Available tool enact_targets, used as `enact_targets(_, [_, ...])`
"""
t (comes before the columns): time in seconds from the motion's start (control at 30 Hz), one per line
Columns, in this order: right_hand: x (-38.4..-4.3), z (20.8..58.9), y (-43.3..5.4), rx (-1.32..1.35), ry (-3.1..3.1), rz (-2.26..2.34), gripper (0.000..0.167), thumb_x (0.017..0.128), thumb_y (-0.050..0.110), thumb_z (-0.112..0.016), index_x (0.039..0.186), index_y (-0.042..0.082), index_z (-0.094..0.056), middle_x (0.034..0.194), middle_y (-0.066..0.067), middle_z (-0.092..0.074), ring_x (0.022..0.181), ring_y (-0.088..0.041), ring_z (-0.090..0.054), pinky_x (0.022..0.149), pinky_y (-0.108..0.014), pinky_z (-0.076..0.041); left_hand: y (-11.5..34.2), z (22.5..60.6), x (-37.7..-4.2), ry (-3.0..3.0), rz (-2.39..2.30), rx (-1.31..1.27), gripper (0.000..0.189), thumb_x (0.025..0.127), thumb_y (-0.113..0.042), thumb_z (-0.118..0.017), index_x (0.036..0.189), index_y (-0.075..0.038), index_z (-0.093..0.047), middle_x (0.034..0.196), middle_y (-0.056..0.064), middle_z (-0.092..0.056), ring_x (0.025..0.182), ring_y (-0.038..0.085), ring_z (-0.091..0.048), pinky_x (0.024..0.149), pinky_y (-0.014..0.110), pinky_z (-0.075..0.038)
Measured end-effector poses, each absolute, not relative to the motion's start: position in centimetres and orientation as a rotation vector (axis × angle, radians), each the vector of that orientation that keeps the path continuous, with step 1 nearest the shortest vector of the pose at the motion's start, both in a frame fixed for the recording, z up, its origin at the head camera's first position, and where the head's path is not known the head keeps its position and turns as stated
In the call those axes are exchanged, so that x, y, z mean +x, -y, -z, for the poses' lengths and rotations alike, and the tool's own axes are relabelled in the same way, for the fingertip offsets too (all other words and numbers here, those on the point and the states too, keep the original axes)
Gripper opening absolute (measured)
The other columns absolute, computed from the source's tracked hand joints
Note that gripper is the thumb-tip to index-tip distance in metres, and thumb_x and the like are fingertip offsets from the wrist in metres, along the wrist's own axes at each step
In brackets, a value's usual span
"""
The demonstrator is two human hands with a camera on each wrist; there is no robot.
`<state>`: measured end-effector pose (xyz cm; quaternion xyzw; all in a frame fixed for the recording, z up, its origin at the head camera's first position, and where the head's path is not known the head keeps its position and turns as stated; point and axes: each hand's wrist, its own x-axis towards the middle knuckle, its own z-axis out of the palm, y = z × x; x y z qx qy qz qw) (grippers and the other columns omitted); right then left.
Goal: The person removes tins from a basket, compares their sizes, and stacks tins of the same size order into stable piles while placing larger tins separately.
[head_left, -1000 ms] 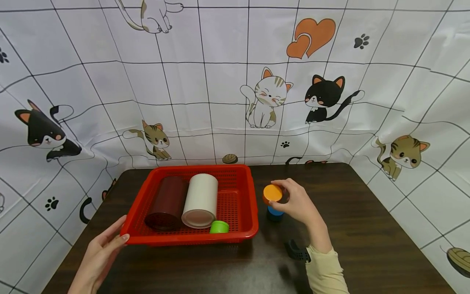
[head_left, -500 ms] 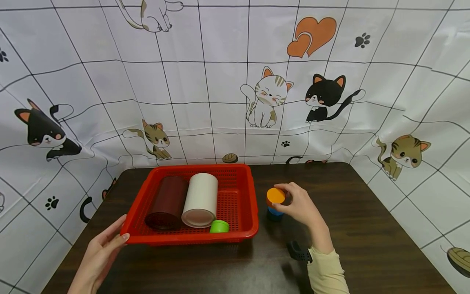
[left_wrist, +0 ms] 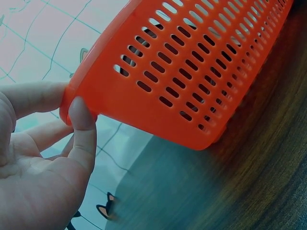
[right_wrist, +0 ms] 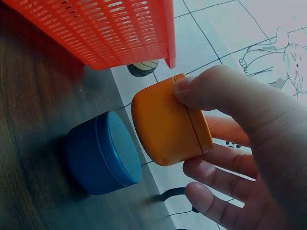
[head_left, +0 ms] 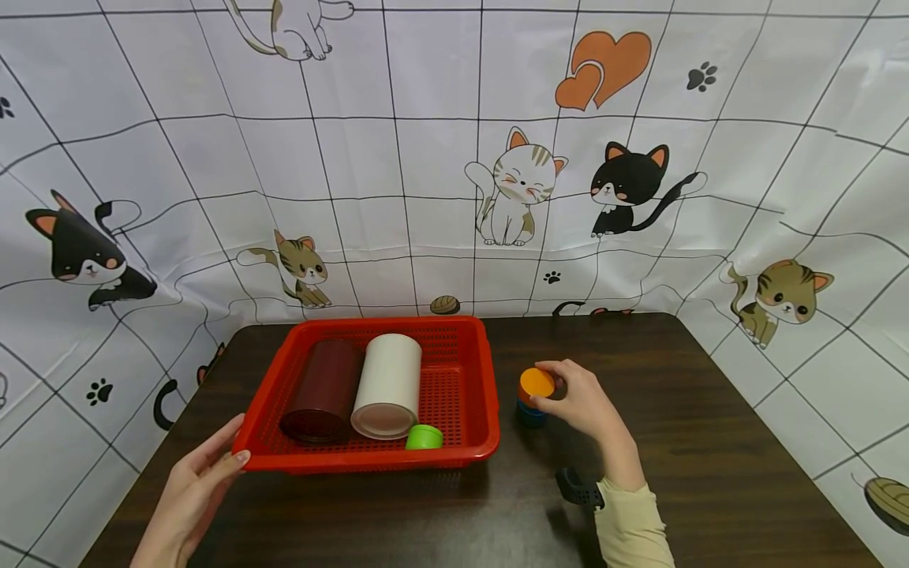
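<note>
My left hand [head_left: 195, 489] pinches the near left corner of a red plastic basket [head_left: 369, 457], thumb over the rim, as the left wrist view also shows. Inside the basket lie a dark brown cylinder [head_left: 323, 390], a white cylinder [head_left: 388, 379] and a small green round container [head_left: 424, 438]. To the right of the basket, my right hand [head_left: 582, 398] holds a small orange lidded jar [right_wrist: 165, 122] between thumb and fingers. A matching blue lidded jar [right_wrist: 100, 153] stands on the table. The orange jar is close over the blue one's lid, tilted in the right wrist view.
Everything stands on a dark wood-grain table [head_left: 710, 457]. A white sheet [head_left: 426, 158] with grid lines and cartoon cats hangs behind and at both sides. A dark strap [head_left: 577, 485] is at the right wrist, by a pale yellow sleeve [head_left: 632, 521].
My right hand has moved slightly right and down, bringing the orange jar nearer to the blue jar's top. The left hand and the basket have stayed in place.
</note>
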<state>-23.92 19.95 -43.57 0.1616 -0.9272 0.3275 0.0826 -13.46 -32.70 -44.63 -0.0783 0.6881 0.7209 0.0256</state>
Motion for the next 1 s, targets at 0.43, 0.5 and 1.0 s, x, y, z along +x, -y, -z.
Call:
enact_targets(0.43, [-23.93, 43.99, -19.88, 0.454, 2.828, -0.958, 0.054, 0.083, 0.023, -0.079, 0.131, 0.005, -0.062, 0.104, -0.007, -0.064, 0.09, -0.019, -0.052, 0.08, -0.031, -0.048, 32.91, 44.66, -13.28, -2.119, -2.225, -0.244, 0.072, 0.099, -0.012, -0.059, 0.158, -0.009, -0.018, 0.112, -0.035, -0.058, 0.101, -0.008, -0.062, 0.082, 0.014, -0.054])
enact_targets(0.5, [-23.93, 44.02, -19.86, 0.454, 2.833, -0.959, 0.054, 0.083, 0.023, -0.079, 0.131, 0.005, -0.062, 0.104, -0.007, -0.064, 0.09, -0.019, -0.052, 0.08, -0.032, -0.048, 32.91, 44.7, -13.27, -2.119, -2.231, -0.237, 0.072, 0.099, -0.012, -0.059, 0.158, -0.008, -0.018, 0.113, -0.035, -0.058, 0.101, -0.009, -0.062, 0.082, 0.014, -0.054])
enact_targets(1.0, [-24.23, 44.41, -20.09, 0.494, 2.852, -0.935, 0.056, 0.083, 0.023, -0.077, 0.133, 0.003, -0.061, 0.109, -0.011, -0.065, 0.09, -0.019, -0.054, 0.083, -0.035, -0.049, 32.66, 44.95, -13.45, -2.123, -2.283, -0.151, 0.067, 0.1, -0.008, -0.056, 0.157, -0.006, -0.022, 0.119, -0.033, -0.055, 0.105, -0.009, -0.061, 0.083, 0.014, -0.053])
